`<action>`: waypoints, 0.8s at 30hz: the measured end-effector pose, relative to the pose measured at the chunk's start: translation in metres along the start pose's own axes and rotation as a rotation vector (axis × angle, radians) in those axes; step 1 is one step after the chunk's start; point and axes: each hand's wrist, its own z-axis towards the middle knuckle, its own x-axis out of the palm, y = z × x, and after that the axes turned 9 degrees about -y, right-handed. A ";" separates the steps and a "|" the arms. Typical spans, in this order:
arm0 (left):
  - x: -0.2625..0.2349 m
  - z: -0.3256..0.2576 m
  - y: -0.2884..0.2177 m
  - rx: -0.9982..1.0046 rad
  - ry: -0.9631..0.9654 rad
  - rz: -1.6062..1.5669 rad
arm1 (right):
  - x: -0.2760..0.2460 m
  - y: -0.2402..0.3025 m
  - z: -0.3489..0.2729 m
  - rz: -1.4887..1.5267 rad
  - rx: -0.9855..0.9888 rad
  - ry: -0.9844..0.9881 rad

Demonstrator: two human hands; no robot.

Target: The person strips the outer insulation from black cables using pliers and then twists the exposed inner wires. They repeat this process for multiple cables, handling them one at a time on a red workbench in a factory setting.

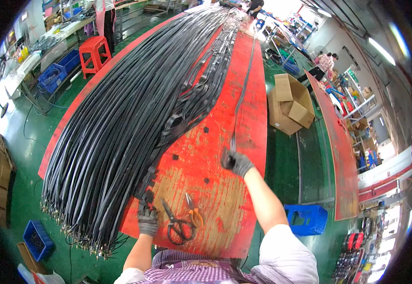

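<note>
My right hand (238, 163), in a grey glove, is closed at the near end of a long dark strip (242, 99). The strip runs away up the red table (258, 66). My left hand (147, 221), also gloved, is low at the table's near left, with its fingers curled beside small black pieces (147, 195); what lies in them is hidden. Black-handled scissors (177, 226) and orange-handled cutters (195, 215) lie just right of it. A thick bundle of long black cables (116, 128) covers the table's left side, its ends hanging over the near edge.
A blue crate (305, 220) and an open cardboard box (289, 104) stand on the floor to the right. On the left are a red stool (94, 54) and a blue bin (38, 239). A person (323, 65) bends by the right-hand shelves; others are at the far end.
</note>
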 end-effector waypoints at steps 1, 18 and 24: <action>0.004 0.007 -0.003 0.022 -0.014 0.029 | -0.008 -0.021 -0.017 0.013 0.053 -0.044; 0.029 -0.074 0.033 -0.431 0.172 -0.812 | -0.105 -0.344 -0.184 -1.114 -0.684 -0.612; -0.041 -0.186 -0.029 -0.022 0.754 -0.806 | -0.090 -0.478 -0.387 -0.979 -0.141 -0.627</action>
